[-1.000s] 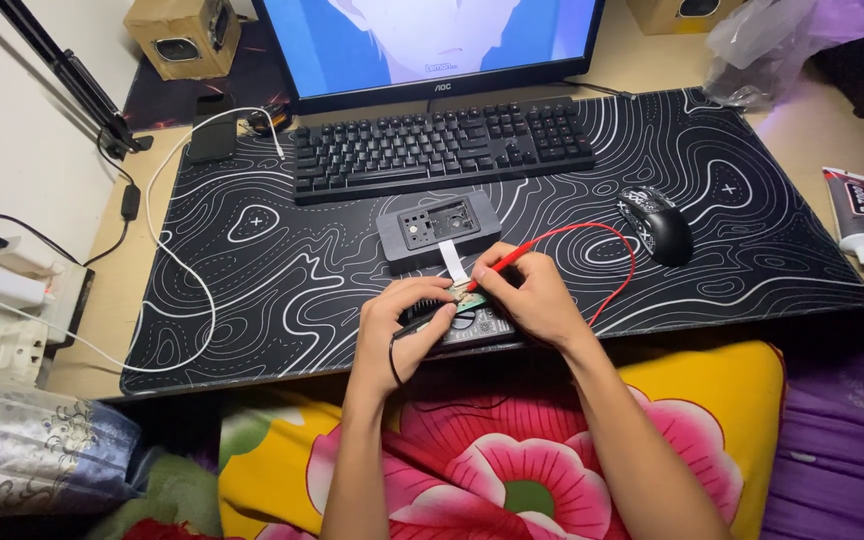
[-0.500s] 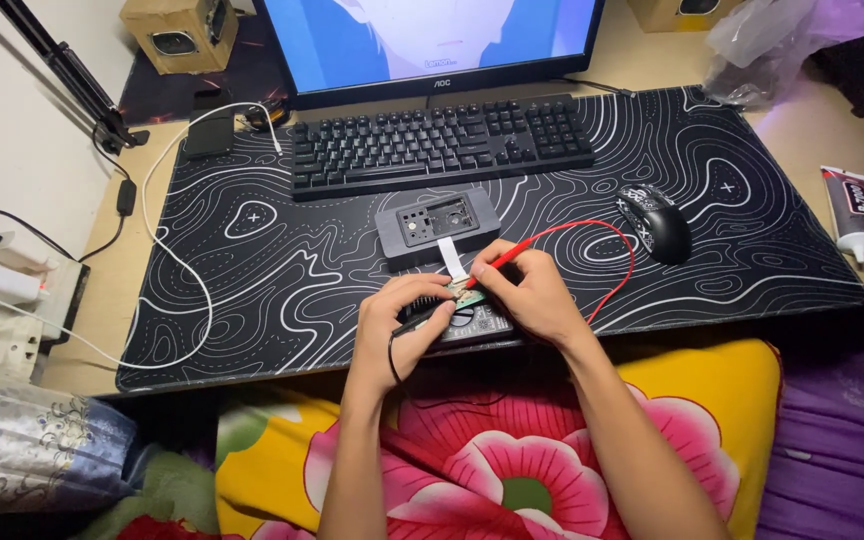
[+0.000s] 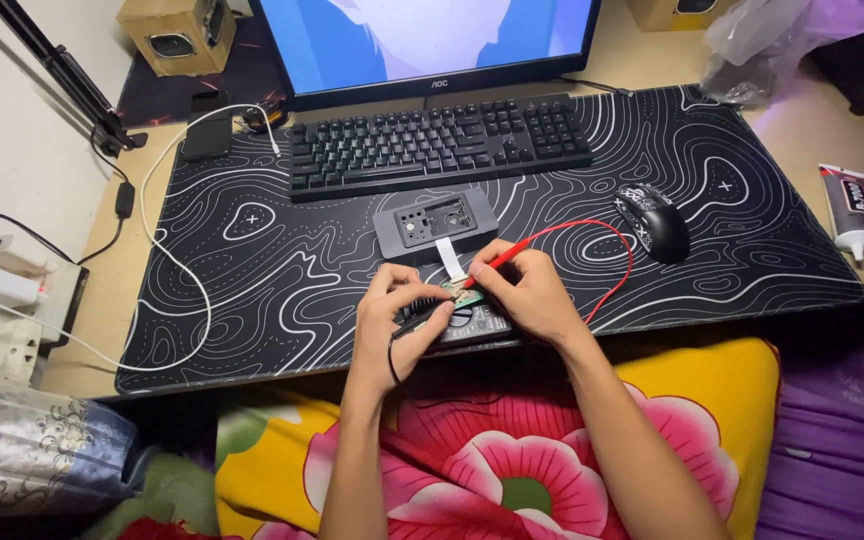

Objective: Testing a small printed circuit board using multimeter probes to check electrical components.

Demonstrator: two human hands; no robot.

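Right hand (image 3: 532, 295) fingers pinching slim red probe (image 3: 497, 262), left hand (image 3: 399, 322) fingers gripping black probe (image 3: 420, 318), small green board (image 3: 467, 297).

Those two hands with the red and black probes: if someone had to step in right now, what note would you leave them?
Left hand: holds the black probe, tip at the small green board.
Right hand: holds the red probe, tip on the same board.
The board lies over a dark meter-like device at the mat's near edge; a white ribbon links it to the opened grey case.
Done: case open, probes placed.
Left: any reading is unreadable here; case not closed.
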